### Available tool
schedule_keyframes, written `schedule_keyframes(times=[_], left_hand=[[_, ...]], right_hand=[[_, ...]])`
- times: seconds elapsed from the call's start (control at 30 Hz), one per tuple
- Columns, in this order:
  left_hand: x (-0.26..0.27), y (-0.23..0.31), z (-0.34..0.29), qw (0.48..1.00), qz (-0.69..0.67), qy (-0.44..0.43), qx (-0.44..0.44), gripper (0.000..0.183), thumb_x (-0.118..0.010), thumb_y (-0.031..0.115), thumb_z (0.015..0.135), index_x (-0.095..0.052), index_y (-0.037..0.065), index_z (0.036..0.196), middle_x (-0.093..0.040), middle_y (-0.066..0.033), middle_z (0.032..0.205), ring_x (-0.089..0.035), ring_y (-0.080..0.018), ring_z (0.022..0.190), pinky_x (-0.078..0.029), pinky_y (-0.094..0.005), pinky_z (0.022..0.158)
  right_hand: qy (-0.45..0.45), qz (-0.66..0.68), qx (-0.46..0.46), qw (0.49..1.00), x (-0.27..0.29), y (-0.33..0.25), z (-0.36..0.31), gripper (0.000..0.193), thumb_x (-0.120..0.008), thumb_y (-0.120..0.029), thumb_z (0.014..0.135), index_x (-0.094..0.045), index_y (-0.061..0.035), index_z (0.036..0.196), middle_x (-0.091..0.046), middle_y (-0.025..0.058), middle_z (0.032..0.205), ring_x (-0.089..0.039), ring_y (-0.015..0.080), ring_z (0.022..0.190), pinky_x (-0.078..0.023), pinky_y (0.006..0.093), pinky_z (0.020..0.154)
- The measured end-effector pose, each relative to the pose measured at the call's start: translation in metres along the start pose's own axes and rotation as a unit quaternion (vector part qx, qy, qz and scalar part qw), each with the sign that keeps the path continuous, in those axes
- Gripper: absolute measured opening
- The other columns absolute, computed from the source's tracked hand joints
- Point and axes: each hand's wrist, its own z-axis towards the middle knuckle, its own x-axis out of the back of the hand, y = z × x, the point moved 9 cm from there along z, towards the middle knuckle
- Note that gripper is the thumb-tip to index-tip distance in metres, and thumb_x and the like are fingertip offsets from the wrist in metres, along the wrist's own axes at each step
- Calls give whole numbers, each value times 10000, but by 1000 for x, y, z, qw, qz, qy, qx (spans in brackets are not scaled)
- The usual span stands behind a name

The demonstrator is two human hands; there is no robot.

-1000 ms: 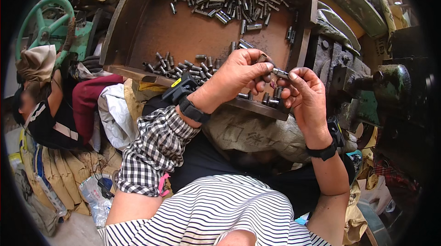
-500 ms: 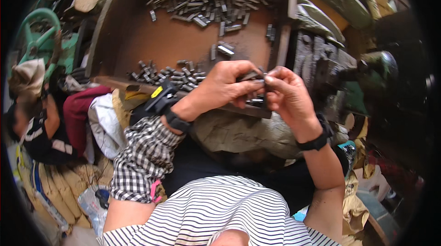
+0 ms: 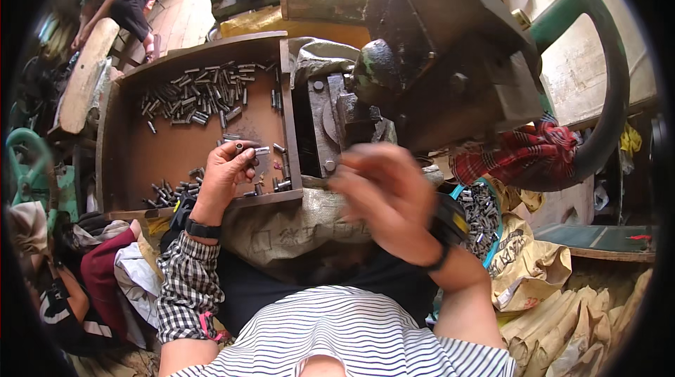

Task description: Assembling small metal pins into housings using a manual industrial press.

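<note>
My left hand [image 3: 223,176] is closed, with a small metal tube [image 3: 240,148] upright between thumb and fingertips. It hovers over the near right part of a shallow wooden tray [image 3: 186,197]. Short metal cylinders [image 3: 197,92] lie heaped at the tray's far side, and a second batch of cylinders [image 3: 169,193] lies at its near edge. To the right, in front of a dark press [image 3: 443,53], hangs my right hand [image 3: 390,201]. Motion smears its fingers, so I cannot tell whether they hold anything. The press's steel bed [image 3: 325,124] is just beyond that hand.
A green handwheel [image 3: 598,18] curves at the upper right, with a red checked cloth [image 3: 524,152] below it. At the right, a blue-rimmed container [image 3: 498,226] holds many metal pieces. Another person [image 3: 123,1] sits at the far left. Beige sacking [image 3: 302,226] covers the area before my lap.
My hands, together over the tray half a second ago, are now apart. The right one has moved toward the press. The view has shifted right, bringing the press and handwheel into sight.
</note>
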Motion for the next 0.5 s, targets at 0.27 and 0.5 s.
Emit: schedule_keyframes(times=[0.27, 0.5], left_hand=[[-28, 8, -11, 999, 14, 27, 31, 202, -622, 120, 870, -583, -12, 1019, -609, -56, 812, -584, -97, 620, -504, -209, 539], [-90, 29, 20, 997, 70, -26, 10, 211, -598, 142, 883, -582, -9, 1030, -616, -47, 813, -615, -88, 645, -502, -185, 524]], right_hand=[[362, -674, 285, 578, 162, -143, -79, 334, -482, -108, 908, -496, -28, 1232, -550, 202, 1139, -569, 313, 1028, -499, 419, 830], [395, -152, 264, 867, 234, -83, -57, 559, -586, -338, 867, -455, 40, 1258, -495, 156, 1253, -567, 250, 1034, -506, 362, 855]])
